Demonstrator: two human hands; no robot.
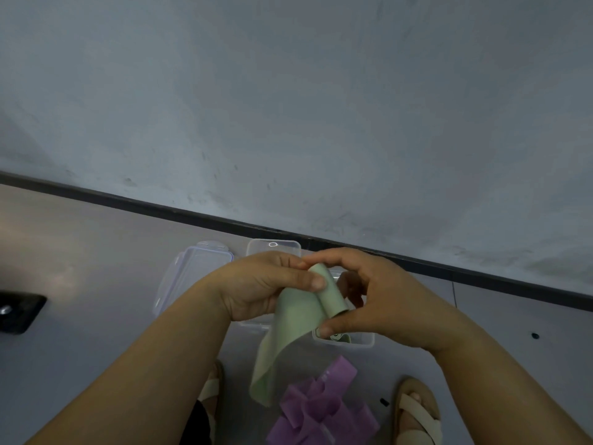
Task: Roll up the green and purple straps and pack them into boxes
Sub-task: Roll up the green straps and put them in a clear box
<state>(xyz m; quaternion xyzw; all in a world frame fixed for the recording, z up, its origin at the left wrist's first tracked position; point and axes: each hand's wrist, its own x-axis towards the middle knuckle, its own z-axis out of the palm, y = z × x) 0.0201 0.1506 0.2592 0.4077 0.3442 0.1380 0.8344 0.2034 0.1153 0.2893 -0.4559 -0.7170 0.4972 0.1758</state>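
Grey floor (80,252), dark skirting (160,208). We see right hand (385,293) pinching green strap (333,300) at rolled end, left hand (256,284) gripping flat part beside. Tail hangs below grip, over purple straps (321,409). We judge strap light, floppy, springy: keep roll pinched.

Open floor (80,252) runs left of the clear lid (192,274) and right of the clear box (362,343), bounded behind by the wall (288,123). Obstacles: the hanging green strap (282,342); purple straps (321,412) heaped between the left sandal (210,390) and right sandal (417,412); a black object (19,311) far left.
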